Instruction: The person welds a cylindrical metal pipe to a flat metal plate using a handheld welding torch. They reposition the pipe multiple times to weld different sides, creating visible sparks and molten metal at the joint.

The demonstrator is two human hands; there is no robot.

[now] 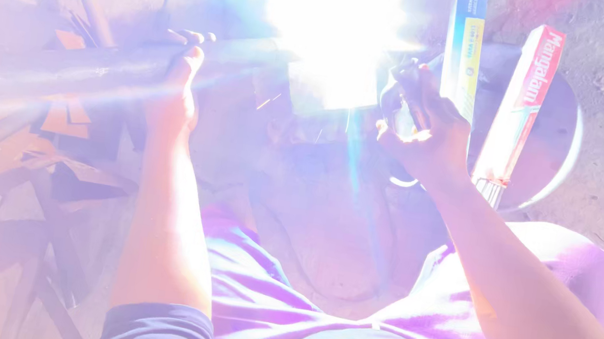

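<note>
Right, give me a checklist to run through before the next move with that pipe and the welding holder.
1. Left hand grips the metal pipe: ok, fingers wrap over it.
2. Right hand holds the welding holder: ok, closed around it.
3. Joint visible: not ok, the arc glare washes it out.
4. Hands covered: not ok, both are bare, with sparks near them.
5. Rod boxes within reach: ok, upright beside the right hand.
6. Ground to the left free of clutter: not ok, metal scraps lie there.
</note>
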